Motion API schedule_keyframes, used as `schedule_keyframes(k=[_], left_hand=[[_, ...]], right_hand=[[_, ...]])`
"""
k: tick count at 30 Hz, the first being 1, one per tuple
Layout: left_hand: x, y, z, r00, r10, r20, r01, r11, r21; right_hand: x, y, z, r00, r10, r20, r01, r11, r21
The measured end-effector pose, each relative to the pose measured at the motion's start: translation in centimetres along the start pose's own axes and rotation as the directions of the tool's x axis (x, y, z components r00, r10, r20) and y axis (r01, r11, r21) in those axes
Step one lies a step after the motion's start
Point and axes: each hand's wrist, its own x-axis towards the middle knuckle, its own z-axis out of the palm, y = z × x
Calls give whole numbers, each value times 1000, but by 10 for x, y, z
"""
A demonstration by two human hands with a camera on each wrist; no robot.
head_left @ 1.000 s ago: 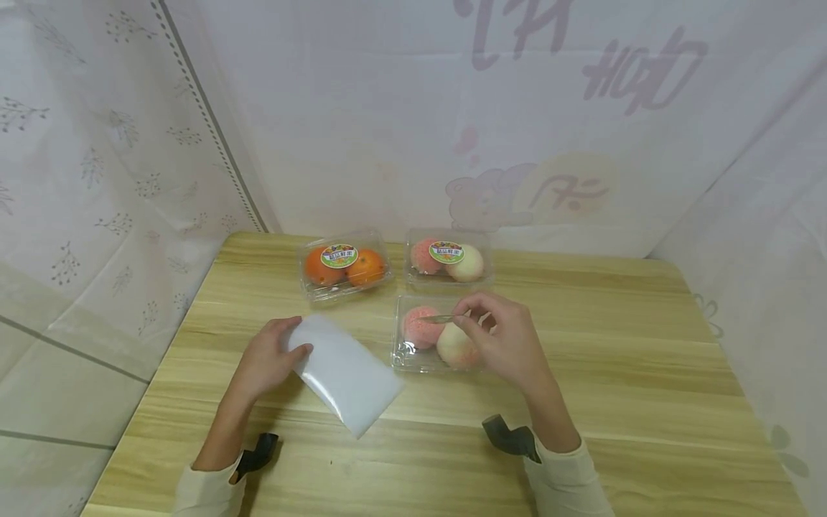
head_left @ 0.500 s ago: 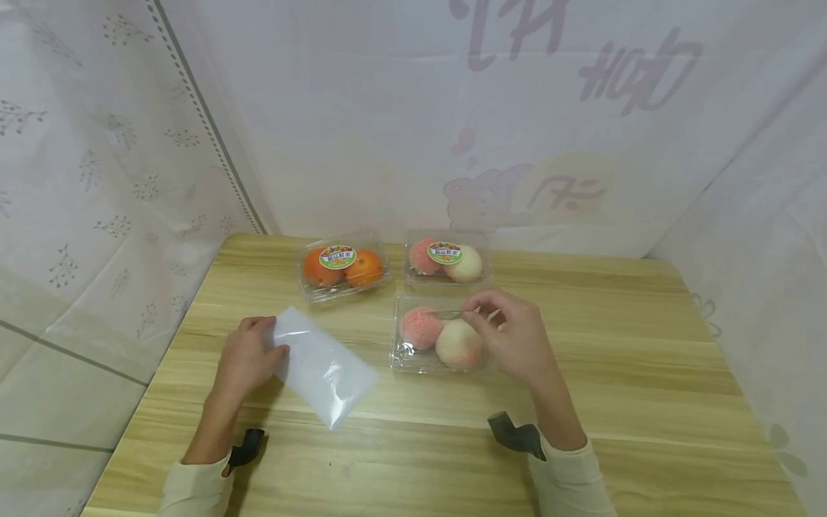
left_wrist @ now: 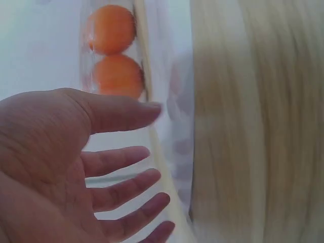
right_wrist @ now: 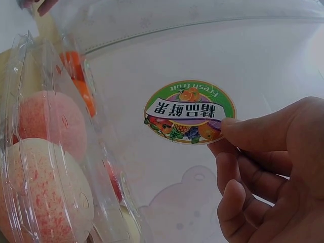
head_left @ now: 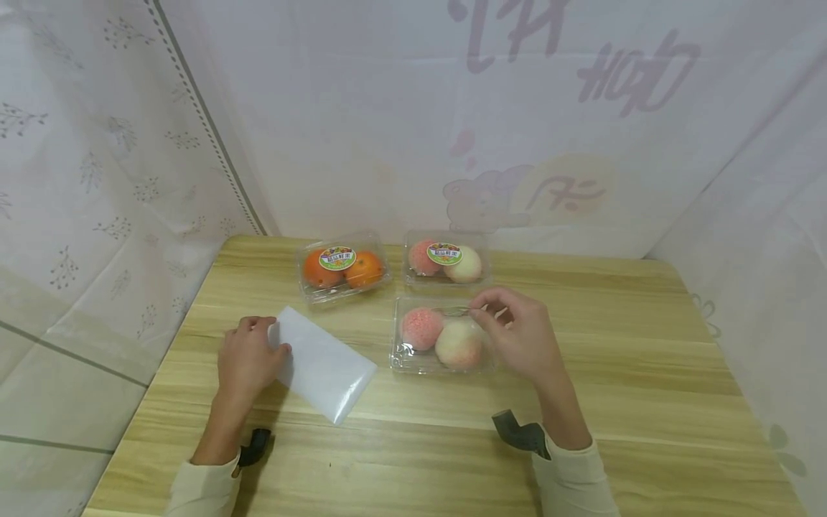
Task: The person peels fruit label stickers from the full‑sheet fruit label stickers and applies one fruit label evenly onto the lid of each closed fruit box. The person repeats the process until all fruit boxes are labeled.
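My right hand [head_left: 513, 330] pinches an oval fruit sticker [right_wrist: 190, 112] by one end between thumb and forefinger. The right wrist view shows its printed face, with a green border and fruit pictures. In the head view the sticker is edge-on, over a clear clamshell box [head_left: 403, 362] holding a pink peach [head_left: 422, 329] and a pale peach [head_left: 459, 345]. This box has no label on its lid. To the left, my left hand [head_left: 248, 355] is at the left edge of a white glossy sheet [head_left: 326, 370]; its fingers look straight and spread in the left wrist view.
Behind stand two labelled clear boxes, one with oranges [head_left: 364, 269] at left and one with peaches [head_left: 464, 264] at right. The wooden table [head_left: 614, 373] meets a printed cloth backdrop [head_left: 362, 143] at the back. A dark wrist mount [head_left: 517, 434] sits on each forearm.
My left hand has moved left with the white sheet, which now lies flatter, and its fingers have loosened. My right hand has shifted slightly right with the sticker. The boxes have stayed put.
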Motion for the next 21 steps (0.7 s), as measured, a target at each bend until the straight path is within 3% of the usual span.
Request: schedule_keyframes(k=[5, 8, 10, 14, 16, 21], left_hand=[[-4, 20, 3, 991, 84, -103, -88, 995, -36], [-3, 35, 7, 968, 188, -165, -200, 978, -59], [-2, 46, 10, 942, 268, -204, -287, 956, -66], [-1, 70, 15, 872, 407, -273, -443, 893, -83], [0, 83, 17, 842, 450, -300, -497, 862, -102], [2, 116, 21, 785, 519, -338, -595, 785, -174]], right_hand=[[0, -2, -1, 1000, 3, 2, -3, 1000, -6], [0, -1, -1, 1000, 16, 1, -16, 1000, -15], [0, 0, -2, 1000, 25, 2, -25, 1000, -17], [0, 2, -2, 999, 39, 4, -39, 999, -16], [0, 3, -2, 999, 41, 6, -41, 999, -17], [1, 4, -1, 999, 51, 12, -51, 999, -12]])
